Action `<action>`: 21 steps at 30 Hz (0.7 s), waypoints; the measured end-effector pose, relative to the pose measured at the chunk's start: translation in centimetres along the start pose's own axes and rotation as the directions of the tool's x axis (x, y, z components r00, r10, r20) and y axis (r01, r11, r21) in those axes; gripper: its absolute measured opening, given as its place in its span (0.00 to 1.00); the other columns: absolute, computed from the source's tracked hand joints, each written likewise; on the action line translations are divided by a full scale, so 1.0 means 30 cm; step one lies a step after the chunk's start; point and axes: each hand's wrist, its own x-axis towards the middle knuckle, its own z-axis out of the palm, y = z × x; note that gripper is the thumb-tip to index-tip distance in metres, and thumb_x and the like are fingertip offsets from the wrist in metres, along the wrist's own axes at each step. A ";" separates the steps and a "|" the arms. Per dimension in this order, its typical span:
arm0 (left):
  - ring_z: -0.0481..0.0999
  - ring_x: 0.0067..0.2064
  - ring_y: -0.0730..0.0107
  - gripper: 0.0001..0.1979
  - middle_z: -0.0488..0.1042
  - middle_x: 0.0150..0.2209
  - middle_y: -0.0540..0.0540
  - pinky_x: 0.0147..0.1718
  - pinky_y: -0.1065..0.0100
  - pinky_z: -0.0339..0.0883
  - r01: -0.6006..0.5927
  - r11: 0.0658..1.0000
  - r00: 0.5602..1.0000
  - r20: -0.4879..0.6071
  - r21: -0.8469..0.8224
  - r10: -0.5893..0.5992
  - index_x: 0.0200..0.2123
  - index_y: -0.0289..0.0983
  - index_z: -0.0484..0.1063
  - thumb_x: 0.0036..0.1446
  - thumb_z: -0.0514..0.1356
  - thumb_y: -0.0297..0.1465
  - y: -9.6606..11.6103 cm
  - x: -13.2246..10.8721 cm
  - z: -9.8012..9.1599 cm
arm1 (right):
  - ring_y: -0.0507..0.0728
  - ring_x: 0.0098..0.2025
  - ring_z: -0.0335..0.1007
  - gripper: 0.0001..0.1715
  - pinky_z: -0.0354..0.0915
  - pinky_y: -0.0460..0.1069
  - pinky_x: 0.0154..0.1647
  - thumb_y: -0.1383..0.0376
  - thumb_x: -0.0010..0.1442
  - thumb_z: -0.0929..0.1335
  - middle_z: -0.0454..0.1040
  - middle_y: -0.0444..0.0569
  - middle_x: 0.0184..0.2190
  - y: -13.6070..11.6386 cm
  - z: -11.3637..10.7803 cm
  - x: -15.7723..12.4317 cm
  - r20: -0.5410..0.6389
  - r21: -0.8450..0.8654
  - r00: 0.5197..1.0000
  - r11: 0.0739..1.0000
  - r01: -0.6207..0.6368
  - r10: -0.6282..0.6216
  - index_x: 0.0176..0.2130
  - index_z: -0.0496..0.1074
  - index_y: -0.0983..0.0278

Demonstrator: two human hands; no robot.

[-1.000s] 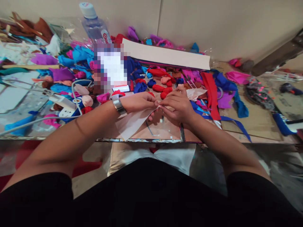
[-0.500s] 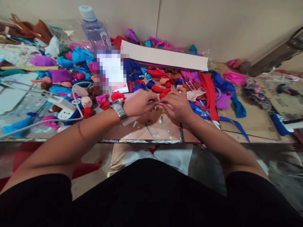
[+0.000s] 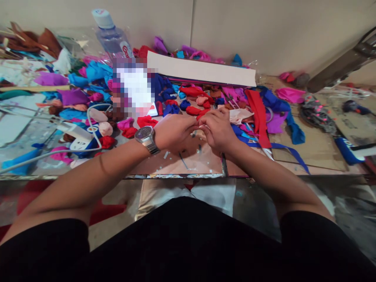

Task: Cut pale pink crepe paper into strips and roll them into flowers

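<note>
Littered counter (image 3: 149,166) before us. Above it our left hand (image 3: 173,129) and right hand (image 3: 219,129) meet, fingers nearly closed on a pale sliver (image 3: 203,126); its trailing length has left view, suggesting finer fingerwork.

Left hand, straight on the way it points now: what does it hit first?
Most likely the right hand, whose fingers are just ahead of the left hand; depth is unclear, so they may already touch.
</note>
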 end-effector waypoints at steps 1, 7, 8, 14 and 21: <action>0.78 0.35 0.62 0.19 0.81 0.36 0.43 0.32 0.64 0.56 -0.007 1.000 1.000 0.001 0.014 0.007 0.44 0.38 0.79 0.74 0.51 0.40 0.001 -0.001 0.002 | 0.62 0.48 0.69 0.18 0.52 0.62 0.58 0.55 0.77 0.57 0.79 0.51 0.40 0.001 0.002 -0.002 -0.002 0.002 1.000 1.000 0.007 -0.007 0.41 0.69 0.60; 0.79 0.38 0.61 0.19 0.82 0.41 0.42 0.30 0.64 0.54 -0.058 0.992 0.998 -0.007 0.116 0.059 0.50 0.38 0.78 0.75 0.50 0.40 -0.014 -0.012 0.019 | 0.63 0.51 0.70 0.17 0.54 0.62 0.58 0.55 0.76 0.60 0.80 0.51 0.40 0.003 0.007 -0.007 -0.029 0.059 0.999 0.998 -0.020 0.021 0.41 0.70 0.60; 0.79 0.37 0.61 0.19 0.82 0.41 0.42 0.30 0.63 0.54 -0.052 0.991 0.998 -0.014 0.120 0.054 0.50 0.38 0.78 0.75 0.50 0.40 -0.016 -0.012 0.019 | 0.64 0.52 0.69 0.17 0.55 0.62 0.58 0.54 0.75 0.61 0.80 0.51 0.41 0.003 0.006 -0.007 -0.032 0.073 0.999 0.997 -0.035 0.038 0.41 0.71 0.60; 0.79 0.36 0.60 0.21 0.81 0.35 0.43 0.31 0.63 0.55 0.012 0.999 1.000 -0.006 0.052 -0.011 0.43 0.37 0.79 0.75 0.49 0.41 -0.007 -0.003 0.011 | 0.65 0.54 0.71 0.14 0.54 0.63 0.61 0.57 0.73 0.64 0.82 0.49 0.41 0.004 0.006 -0.007 -0.047 0.107 0.998 0.994 -0.036 0.041 0.40 0.75 0.60; 0.78 0.32 0.65 0.18 0.81 0.33 0.44 0.30 0.64 0.55 -0.009 0.997 0.999 -0.048 -0.081 0.005 0.40 0.37 0.80 0.71 0.54 0.41 -0.010 -0.004 0.019 | 0.66 0.56 0.69 0.12 0.55 0.64 0.59 0.57 0.70 0.65 0.81 0.51 0.38 0.004 0.012 -0.005 -0.033 0.121 0.999 0.992 -0.033 0.037 0.37 0.74 0.60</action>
